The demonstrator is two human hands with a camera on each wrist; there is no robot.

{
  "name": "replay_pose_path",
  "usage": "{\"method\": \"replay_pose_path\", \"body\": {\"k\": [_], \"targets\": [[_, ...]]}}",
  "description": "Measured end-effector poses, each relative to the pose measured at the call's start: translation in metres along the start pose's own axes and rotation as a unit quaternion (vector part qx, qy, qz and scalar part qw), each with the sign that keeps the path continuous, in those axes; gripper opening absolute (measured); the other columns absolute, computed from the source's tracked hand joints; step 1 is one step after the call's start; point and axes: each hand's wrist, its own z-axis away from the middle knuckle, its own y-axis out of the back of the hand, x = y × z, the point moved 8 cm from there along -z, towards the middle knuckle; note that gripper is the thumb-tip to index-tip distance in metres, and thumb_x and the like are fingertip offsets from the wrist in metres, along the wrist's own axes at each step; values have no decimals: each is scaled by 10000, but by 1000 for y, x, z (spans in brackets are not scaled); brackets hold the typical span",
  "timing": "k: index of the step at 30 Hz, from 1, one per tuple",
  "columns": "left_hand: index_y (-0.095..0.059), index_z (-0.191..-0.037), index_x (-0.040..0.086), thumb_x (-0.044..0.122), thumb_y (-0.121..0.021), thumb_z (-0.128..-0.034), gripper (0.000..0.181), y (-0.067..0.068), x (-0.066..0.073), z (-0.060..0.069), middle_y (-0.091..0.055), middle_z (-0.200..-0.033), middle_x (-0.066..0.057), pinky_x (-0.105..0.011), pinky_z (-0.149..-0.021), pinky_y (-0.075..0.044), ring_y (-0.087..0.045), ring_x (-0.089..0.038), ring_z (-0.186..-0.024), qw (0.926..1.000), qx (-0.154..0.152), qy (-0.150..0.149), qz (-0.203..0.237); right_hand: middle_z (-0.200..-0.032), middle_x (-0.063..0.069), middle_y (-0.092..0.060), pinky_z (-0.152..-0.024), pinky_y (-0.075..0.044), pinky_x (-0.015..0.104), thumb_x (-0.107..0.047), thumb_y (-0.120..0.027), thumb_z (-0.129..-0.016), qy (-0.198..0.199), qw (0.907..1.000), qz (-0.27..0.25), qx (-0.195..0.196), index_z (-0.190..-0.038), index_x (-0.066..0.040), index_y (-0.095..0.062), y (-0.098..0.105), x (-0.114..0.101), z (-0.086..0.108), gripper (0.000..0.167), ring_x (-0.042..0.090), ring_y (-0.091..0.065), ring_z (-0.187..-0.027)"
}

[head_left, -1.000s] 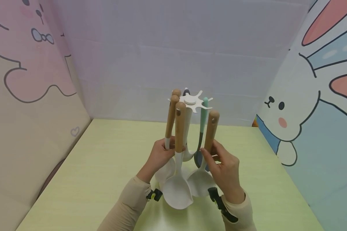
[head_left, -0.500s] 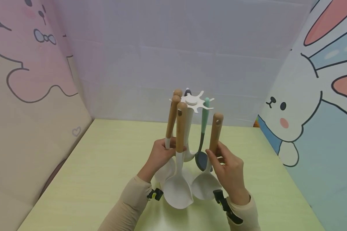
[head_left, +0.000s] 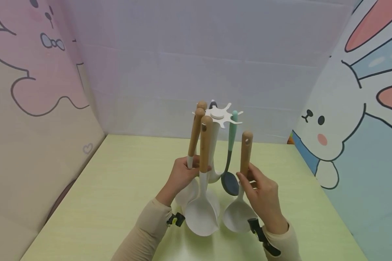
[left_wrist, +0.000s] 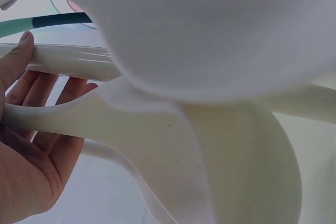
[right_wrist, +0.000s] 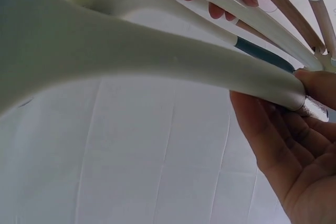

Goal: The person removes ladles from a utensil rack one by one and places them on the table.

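A white utensil stand [head_left: 213,145] with a star-shaped hook top stands upright in the head view. My left hand [head_left: 182,176] grips its post; in the left wrist view the thumb and fingers of that hand [left_wrist: 31,145] lie around the post [left_wrist: 73,60], with a white utensil neck across the palm. My right hand [head_left: 260,192] pinches a white ladle [head_left: 240,216] low on its wooden handle, beside the stand. The right wrist view shows that ladle's neck [right_wrist: 210,64] between thumb and fingers. A front ladle [head_left: 201,217] with a pouring lip hangs near my left hand.
A dark spoon [head_left: 230,183] with a mint handle hangs on the stand's right. More wooden-handled utensils [head_left: 195,132] hang at its left. The pale yellow table [head_left: 127,159] spreads around, with cartoon-printed side panels [head_left: 333,127] and a plain back sheet [head_left: 196,65].
My right hand has moved right and slightly toward me with the ladle, drawing it away from the stand and uncovering the dark spoon. My left hand has barely moved.
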Motion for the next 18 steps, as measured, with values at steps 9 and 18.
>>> {"method": "replay_pose_path", "body": {"k": [9, 18], "targets": [[-742, -1050, -23, 83, -788, -836, 243, -1, -1, 0, -739, -977, -142, -339, -750, -551, -673, -240, -940, 9999, -42, 107, 29, -755, 56, -695, -517, -526, 156, -125, -721, -922, 11, 9998, 106, -184, -1072, 27, -667, 3, 9, 8, 220, 147, -655, -611], [-744, -1041, -28, 74, -787, -833, 236, 0, -2, -1, -738, -984, -152, -324, -732, -545, -663, -226, -919, 9999, -8, 143, 36, -727, 62, -682, -504, -522, 153, 112, -773, -751, -26, 9987, 323, -405, -1038, 46, -659, 3, 16, 11, 316, 139, -648, -605]]}}
